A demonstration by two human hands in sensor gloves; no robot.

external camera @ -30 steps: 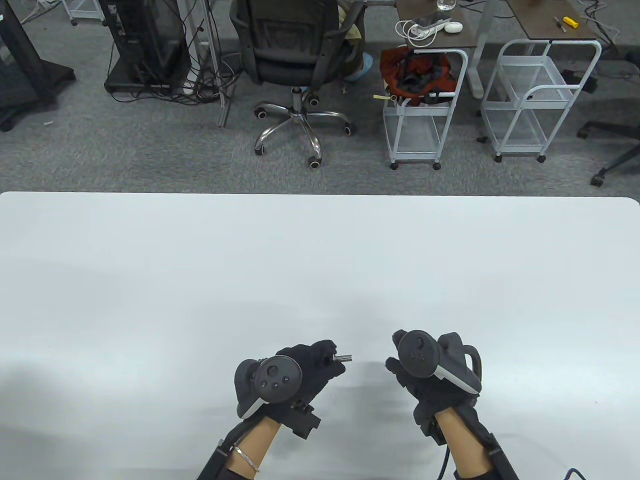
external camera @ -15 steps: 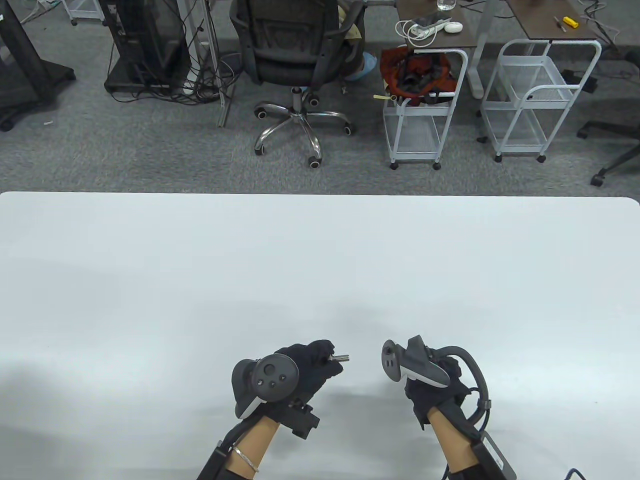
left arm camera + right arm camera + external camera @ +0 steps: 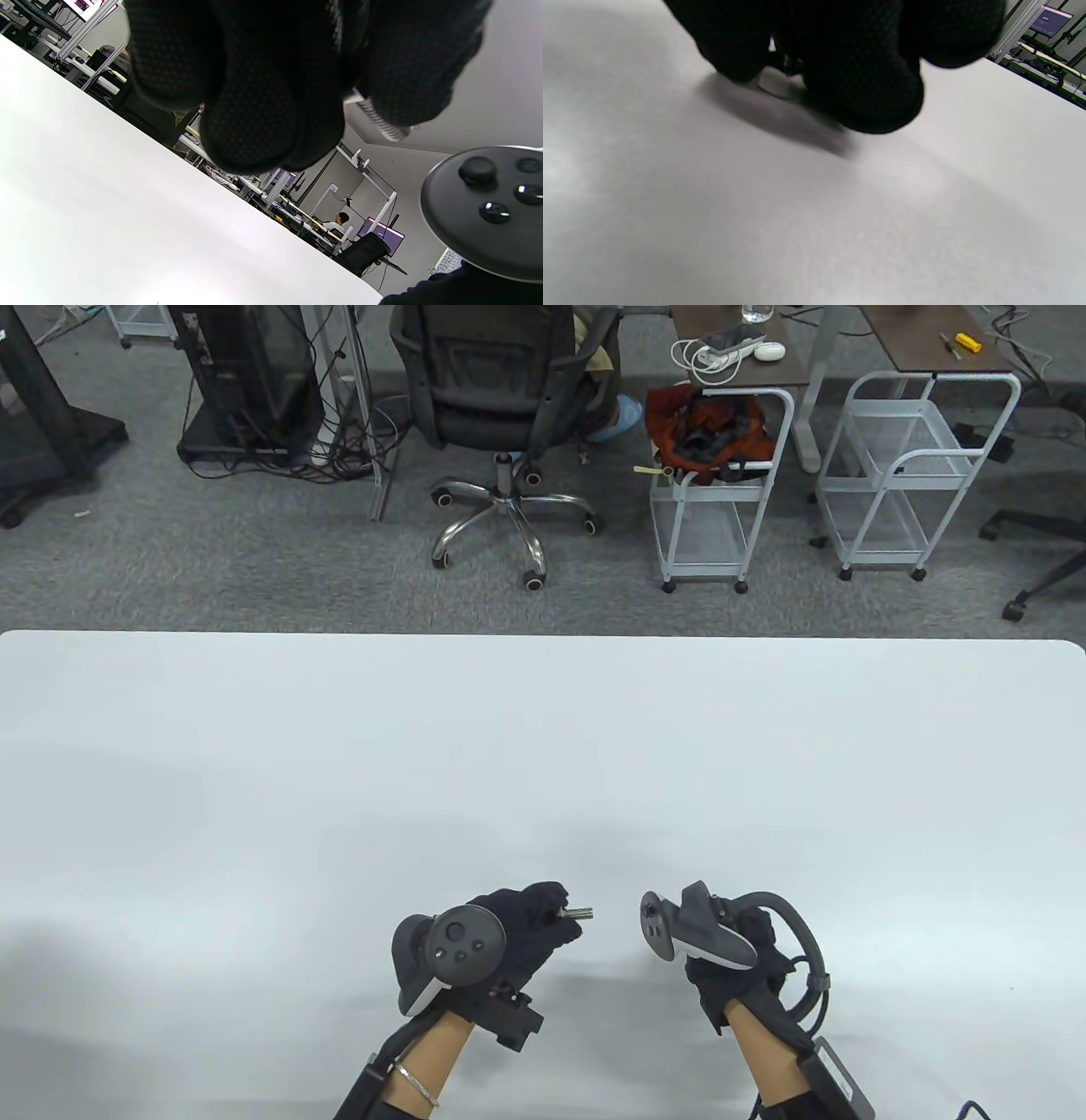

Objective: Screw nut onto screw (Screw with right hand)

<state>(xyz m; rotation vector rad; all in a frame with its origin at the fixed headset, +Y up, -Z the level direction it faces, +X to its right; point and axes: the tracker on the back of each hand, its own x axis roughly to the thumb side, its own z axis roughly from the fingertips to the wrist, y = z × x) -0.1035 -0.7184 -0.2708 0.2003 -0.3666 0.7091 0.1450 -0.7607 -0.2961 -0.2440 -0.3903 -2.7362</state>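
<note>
My left hand (image 3: 556,913) pinches a short metal screw (image 3: 580,913) by its head end, a little above the white table (image 3: 543,746). The threaded tip points right, toward my right hand. In the left wrist view the thread (image 3: 379,119) sticks out from under the gloved fingers (image 3: 250,123). My right hand (image 3: 670,937) hovers a short gap to the right of the screw tip, its fingers hidden under the tracker. In the right wrist view its fingers (image 3: 865,84) are curled together low over the table, with a small dark piece, apparently the nut (image 3: 790,64), pinched between them.
The table's far edge (image 3: 543,634) runs across the middle of the table view. Beyond it on the floor stand an office chair (image 3: 501,407) and two white wire carts (image 3: 721,483).
My right hand has rolled so that its tracker faces left, and has shifted slightly down and left toward the screw tip. My left hand and the screw have stayed nearly still.
</note>
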